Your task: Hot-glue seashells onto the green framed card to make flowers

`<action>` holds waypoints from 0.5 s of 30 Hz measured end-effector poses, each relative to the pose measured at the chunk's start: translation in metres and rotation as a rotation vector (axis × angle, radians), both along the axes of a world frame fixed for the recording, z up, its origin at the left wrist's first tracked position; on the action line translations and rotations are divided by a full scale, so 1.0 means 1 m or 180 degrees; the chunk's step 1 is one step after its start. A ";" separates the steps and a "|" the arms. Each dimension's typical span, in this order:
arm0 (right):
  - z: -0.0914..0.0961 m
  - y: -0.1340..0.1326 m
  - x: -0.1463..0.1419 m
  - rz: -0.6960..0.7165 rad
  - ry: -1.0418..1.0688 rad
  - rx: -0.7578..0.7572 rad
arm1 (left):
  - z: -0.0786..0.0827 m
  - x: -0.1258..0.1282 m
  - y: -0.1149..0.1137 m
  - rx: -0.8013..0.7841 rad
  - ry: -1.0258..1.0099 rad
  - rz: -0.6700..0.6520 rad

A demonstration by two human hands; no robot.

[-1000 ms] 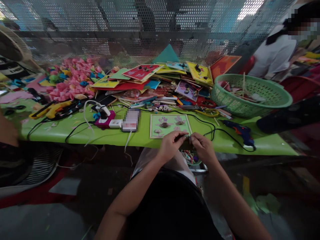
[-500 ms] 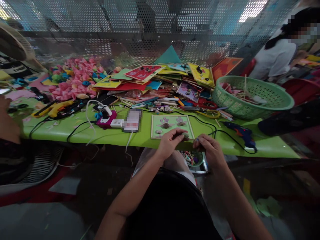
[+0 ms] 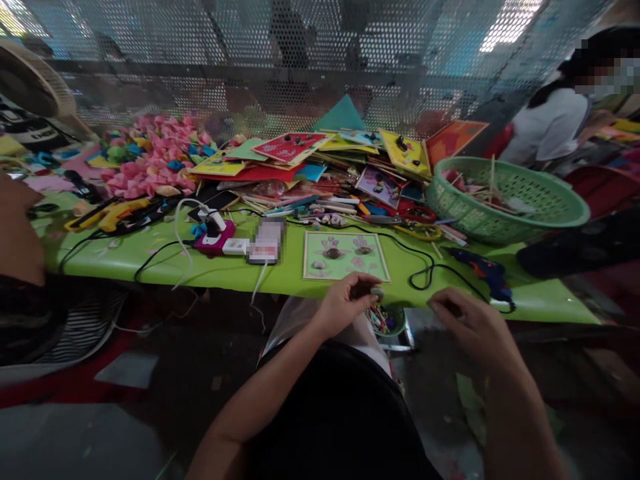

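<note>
Between the thumb and fingers of my left hand [image 3: 345, 303] is a small greenish-grey pebble [image 3: 377, 293], just over the table's front edge. Directly behind it lies a framed green picture card [image 3: 345, 267], decorated with flower shapes and several stones. My right hand [image 3: 467, 323] is apart from the left, over the table edge to the right. Its fingers are loosely bent with a gap to the thumb, and nothing shows in them. Closest to that hand is a dark blue glue gun [image 3: 483, 270], lying on the green table cover [image 3: 545, 293] with its black cord.
A phone [image 3: 267, 241] and a purple power adapter [image 3: 215, 239] with cables lie left of the card. Behind are piled picture cards [image 3: 290, 148], pink paper pieces [image 3: 155, 150], and a green basket [image 3: 510, 200]. People sit at both sides; a small bin [image 3: 395, 323] stands below.
My right hand has moved away from the left, rightward toward the glue gun. My left hand has dropped slightly, still holding the pebble, and more of the card shows.
</note>
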State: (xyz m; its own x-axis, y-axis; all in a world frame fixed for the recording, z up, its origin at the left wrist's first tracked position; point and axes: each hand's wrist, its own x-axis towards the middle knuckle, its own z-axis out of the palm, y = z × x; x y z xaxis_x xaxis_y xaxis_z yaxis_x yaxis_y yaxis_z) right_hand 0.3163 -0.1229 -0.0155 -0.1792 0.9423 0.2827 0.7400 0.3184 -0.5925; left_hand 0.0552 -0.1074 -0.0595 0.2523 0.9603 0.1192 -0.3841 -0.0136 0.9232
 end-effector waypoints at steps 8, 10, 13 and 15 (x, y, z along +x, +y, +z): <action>0.004 -0.010 -0.040 0.0688 0.0191 -0.0587 | -0.005 0.021 -0.023 -0.0643 -0.0295 -0.0290; 0.003 -0.009 -0.050 0.0774 0.0110 -0.0642 | -0.001 0.019 -0.022 -0.0685 -0.0352 -0.0272; -0.002 -0.005 -0.057 0.0768 0.0081 -0.0608 | 0.003 0.016 -0.022 -0.0748 -0.0442 -0.0281; -0.005 -0.004 -0.059 0.0750 0.0088 -0.0623 | 0.002 0.015 -0.022 -0.0837 -0.0550 -0.0284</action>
State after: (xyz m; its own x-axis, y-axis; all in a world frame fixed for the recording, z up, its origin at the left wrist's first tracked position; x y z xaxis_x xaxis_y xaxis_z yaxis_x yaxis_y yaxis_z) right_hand 0.2575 -0.1269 -0.0202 -0.3941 0.9127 0.1078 0.6421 0.3573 -0.6783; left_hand 0.0701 -0.1298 -0.0572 0.3345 0.9389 -0.0817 -0.5245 0.2575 0.8116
